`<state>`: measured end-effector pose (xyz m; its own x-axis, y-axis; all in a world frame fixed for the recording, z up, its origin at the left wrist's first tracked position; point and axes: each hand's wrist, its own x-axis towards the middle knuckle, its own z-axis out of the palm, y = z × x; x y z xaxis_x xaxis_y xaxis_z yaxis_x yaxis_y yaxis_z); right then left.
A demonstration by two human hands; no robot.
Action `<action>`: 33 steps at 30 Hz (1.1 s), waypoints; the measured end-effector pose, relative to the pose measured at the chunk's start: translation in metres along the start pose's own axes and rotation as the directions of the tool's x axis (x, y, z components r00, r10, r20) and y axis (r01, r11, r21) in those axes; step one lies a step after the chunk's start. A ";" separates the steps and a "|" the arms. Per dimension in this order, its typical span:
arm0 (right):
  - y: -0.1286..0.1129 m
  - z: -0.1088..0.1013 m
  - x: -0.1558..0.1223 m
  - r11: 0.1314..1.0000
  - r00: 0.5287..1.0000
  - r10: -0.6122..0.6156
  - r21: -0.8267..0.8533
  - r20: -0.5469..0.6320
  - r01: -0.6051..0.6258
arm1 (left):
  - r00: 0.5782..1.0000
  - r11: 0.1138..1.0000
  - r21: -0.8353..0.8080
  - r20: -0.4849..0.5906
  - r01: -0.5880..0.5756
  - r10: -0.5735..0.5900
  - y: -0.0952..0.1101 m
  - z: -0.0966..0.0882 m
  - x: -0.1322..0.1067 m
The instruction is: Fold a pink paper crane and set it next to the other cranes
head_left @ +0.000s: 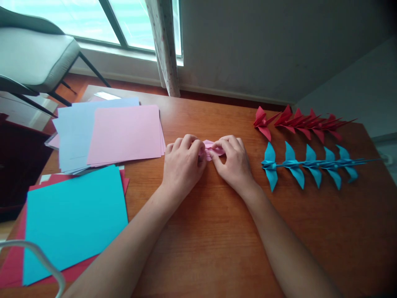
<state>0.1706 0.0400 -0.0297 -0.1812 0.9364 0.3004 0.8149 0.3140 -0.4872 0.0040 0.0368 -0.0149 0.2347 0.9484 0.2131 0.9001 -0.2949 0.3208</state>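
A small folded piece of pink paper (209, 145) rests at the middle of the wooden table, between my two hands. My left hand (185, 159) has its fingers closed on the paper's left side and covers that end. On the right side, my right hand (233, 159) pinches the paper with thumb and forefinger, the other fingers curled. Some folded layers show between the fingertips; the full shape of the piece is hidden.
Red paper cranes (310, 124) stand in a row at the back right, with blue paper cranes (313, 163) lined up in front. At left lie pink sheets (127, 132), pale blue sheets (74, 136), a turquoise sheet (74, 219) and red sheets (15, 265). A white cable (46, 258) curves at lower left.
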 end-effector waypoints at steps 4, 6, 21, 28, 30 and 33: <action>0.000 0.000 0.000 1.000 1.000 0.005 0.003 0.004 -0.005 | 1.000 1.000 -0.017 0.009 -0.017 0.017 -0.002 0.000 -0.001; 0.000 0.000 0.000 1.000 1.000 0.007 0.005 0.004 -0.007 | 1.000 0.999 -0.033 0.010 -0.022 0.022 -0.004 -0.001 -0.001; 0.000 0.000 0.001 1.000 1.000 0.006 0.001 0.011 -0.006 | 1.000 1.000 -0.011 0.011 -0.018 0.018 -0.002 -0.001 -0.001; 0.002 -0.002 0.001 0.998 1.000 -0.002 0.059 0.005 0.002 | 1.000 0.996 -0.087 0.014 -0.009 0.010 -0.005 -0.002 -0.002; 0.002 -0.003 0.000 0.995 0.999 0.000 0.099 -0.032 0.003 | 1.000 0.991 -0.135 0.010 -0.008 0.009 -0.006 -0.003 -0.002; 0.000 -0.006 0.001 0.991 0.990 0.044 0.134 -0.133 -0.026 | 1.000 0.970 -0.244 -0.018 -0.001 -0.003 -0.008 -0.004 -0.002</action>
<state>0.1739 0.0399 -0.0245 -0.0704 0.9204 0.3846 0.7381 0.3074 -0.6006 -0.0054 0.0371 -0.0138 0.2252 0.9470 0.2289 0.7827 -0.3157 0.5363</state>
